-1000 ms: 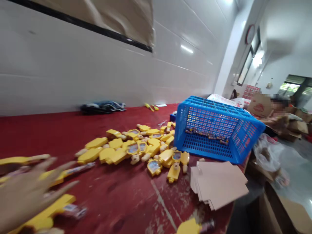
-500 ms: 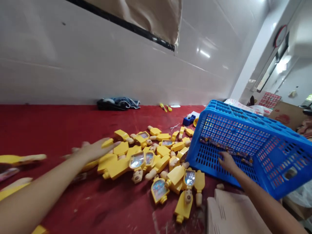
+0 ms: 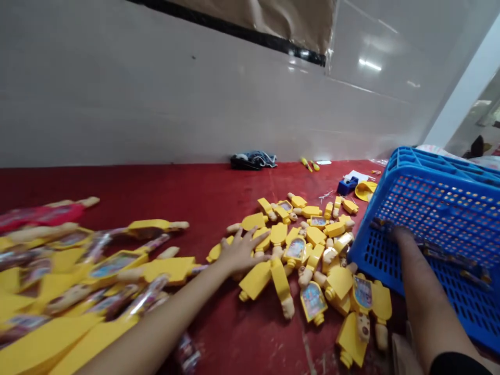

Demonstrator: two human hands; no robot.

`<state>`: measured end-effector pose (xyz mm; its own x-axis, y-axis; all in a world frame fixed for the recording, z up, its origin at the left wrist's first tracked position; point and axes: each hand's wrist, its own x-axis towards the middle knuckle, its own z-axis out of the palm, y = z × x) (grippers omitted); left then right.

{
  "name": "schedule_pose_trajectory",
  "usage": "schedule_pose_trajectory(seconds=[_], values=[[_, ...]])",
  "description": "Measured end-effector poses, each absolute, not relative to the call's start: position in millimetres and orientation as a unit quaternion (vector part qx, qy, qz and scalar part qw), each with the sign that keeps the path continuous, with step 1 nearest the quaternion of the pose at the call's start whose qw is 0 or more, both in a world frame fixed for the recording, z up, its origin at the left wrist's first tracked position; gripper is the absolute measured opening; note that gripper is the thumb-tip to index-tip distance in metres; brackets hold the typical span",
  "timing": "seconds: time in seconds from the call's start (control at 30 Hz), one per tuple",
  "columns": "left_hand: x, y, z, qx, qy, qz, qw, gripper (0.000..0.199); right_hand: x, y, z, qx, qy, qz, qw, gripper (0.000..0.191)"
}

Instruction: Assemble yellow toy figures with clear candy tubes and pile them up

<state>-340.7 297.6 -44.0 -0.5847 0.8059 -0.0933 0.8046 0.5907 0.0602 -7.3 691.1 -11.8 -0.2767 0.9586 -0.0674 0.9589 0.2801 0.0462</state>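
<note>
While splayed open and empty, left-hand fingers (image 3: 253,238) resting on loose yellow plastic toy parts (image 3: 278,234), heaped within easy reach on the red counter (image 3: 187,187); right hand (image 3: 400,234) against the tipped blue plastic crate (image 3: 441,219), fingers hidden, closure impossible to tell; wrapped yellow toys (image 3: 113,265) stacked apart, further left.

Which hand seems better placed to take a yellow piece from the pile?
Probably the left hand: it touches the yellow pieces, while the right hand is at the blue crate.
</note>
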Motion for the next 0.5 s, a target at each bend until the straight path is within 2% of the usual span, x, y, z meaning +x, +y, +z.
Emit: schedule_pose_trajectory(seconds=[0.17, 0.27, 0.4, 0.5], values=[[-302.5, 270.5, -39.9, 0.491, 0.867, 0.025, 0.081, 0.072, 11.0, 662.0, -11.0, 0.601, 0.799, -0.011, -0.021, 0.032], [-275.8, 259.5, -36.7, 0.513, 0.852, 0.037, 0.101, 0.073, 19.1, 638.5, -4.2, 0.558, 0.823, -0.058, -0.085, 0.038], [-237.8, 251.7, -31.4, 0.54, 0.831, 0.048, 0.126, 0.075, 21.5, 598.7, 16.1, 0.544, 0.796, -0.189, -0.186, 0.044], [-212.0, 247.4, -30.1, 0.548, 0.824, 0.058, 0.129, 0.074, 20.4, 552.5, 33.6, 0.517, 0.741, -0.346, -0.251, 0.037]])
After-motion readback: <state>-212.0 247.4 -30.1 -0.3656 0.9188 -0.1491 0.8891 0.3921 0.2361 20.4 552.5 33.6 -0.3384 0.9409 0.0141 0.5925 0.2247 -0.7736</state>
